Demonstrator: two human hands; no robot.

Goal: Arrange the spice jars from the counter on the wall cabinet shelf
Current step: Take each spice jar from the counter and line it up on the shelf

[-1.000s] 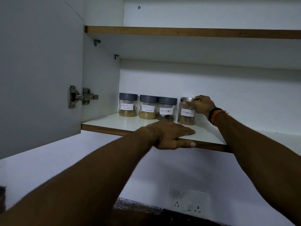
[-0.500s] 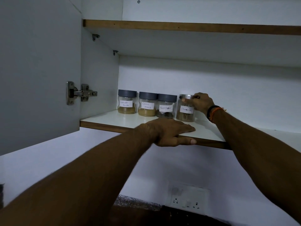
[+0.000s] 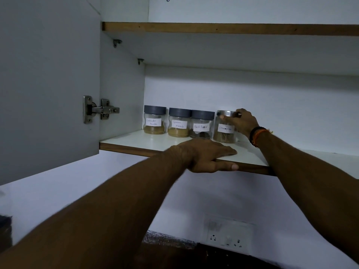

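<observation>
Nearest the camera, at the bottom of the frame, a strip of dark counter (image 3: 171,241) is seen below a white wall, with a white socket plate (image 3: 229,237) at lower centre right. Two bare forearms rise from the lower corners toward the middle of the frame.

The left hand (image 3: 206,158) is laid flat, palm down, on the front edge of the lower shelf (image 3: 136,141) at centre frame; the fingers are spread over the white top and the thumb is pressed against the brown edge below. Nothing is held in it.

Farther in, right of centre, the right hand (image 3: 242,123) is wrapped around the upper part of the cinnamon jar (image 3: 223,133), with the fingertips on its metal lid. Dark and orange bands (image 3: 256,135) are worn at that wrist. The jar is stood upright on the shelf.

To its left, three grey-lidded jars are lined up along the back wall: the black pepper jar (image 3: 202,125) just beside the cinnamon jar, the garam masala jar (image 3: 179,123) touching it, and the coriander powder jar (image 3: 154,120) slightly apart, nearest the cabinet's left side wall.

At the left of the frame the open cabinet door (image 3: 48,84) is seen with its metal hinge (image 3: 99,109). Across the top, the brown edge of the upper shelf (image 3: 213,29) is visible.
</observation>
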